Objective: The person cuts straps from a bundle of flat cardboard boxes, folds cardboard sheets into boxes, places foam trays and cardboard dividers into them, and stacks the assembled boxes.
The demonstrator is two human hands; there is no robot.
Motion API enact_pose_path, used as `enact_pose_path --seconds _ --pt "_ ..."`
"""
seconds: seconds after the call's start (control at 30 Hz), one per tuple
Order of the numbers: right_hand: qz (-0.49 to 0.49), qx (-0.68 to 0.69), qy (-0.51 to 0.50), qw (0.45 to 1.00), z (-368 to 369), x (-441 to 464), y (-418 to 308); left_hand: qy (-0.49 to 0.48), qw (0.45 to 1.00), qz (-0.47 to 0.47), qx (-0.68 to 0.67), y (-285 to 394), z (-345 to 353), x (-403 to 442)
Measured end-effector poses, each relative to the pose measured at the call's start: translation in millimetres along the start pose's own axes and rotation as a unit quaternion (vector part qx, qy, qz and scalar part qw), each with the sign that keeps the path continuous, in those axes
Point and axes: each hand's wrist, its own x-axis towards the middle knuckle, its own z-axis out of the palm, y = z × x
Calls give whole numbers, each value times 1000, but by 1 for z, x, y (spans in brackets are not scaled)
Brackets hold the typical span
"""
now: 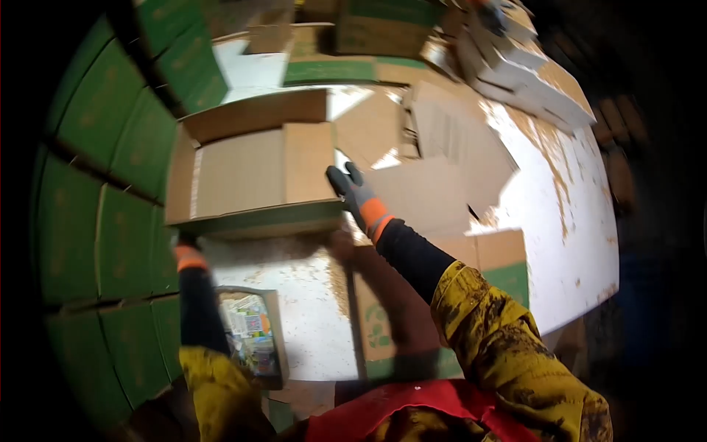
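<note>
An open cardboard box (243,173) with green outer sides is tilted toward me above the white table. Its inside shows bare cardboard with a lighter panel on the left. My right hand (355,193), in a grey and orange glove, grips the box's right edge. At the near left corner is my left hand (190,254), gloved in dark and orange; it holds the box from below, with its fingers mostly hidden and blurred. Below, near my left forearm, a smaller open box (276,331) contains colourful printed packets (250,331).
Stacked green boxes (121,250) form a wall on the left. Flat cardboard sheets (434,184) cover part of the white table (582,258). A green-printed carton (508,283) lies near my right forearm. White cartons (523,66) are piled at the back right.
</note>
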Motion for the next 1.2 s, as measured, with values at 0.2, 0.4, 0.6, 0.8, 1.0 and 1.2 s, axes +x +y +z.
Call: enact_pose_path --seconds 0.2,0.4,0.6,0.8,1.0,1.2 --pt "-145 -281 94 944 -179 -174 -47 57 989 139 12 65 87 -269" --pt "145 -479 308 809 -388 -269 28 -163 941 22 294 -7 192 -422" --pt "80 -192 242 948 -418 -294 22 -139 989 47 18 35 185 -445" --pt "-125 138 97 978 -470 -293 -107 154 864 441 187 187 173 -501" --pt "-108 95 11 990 -514 -291 -87 -112 687 485 530 309 222 -582" --pt "-543 -227 244 771 -445 -347 -212 -296 825 294 381 324 215 -539"
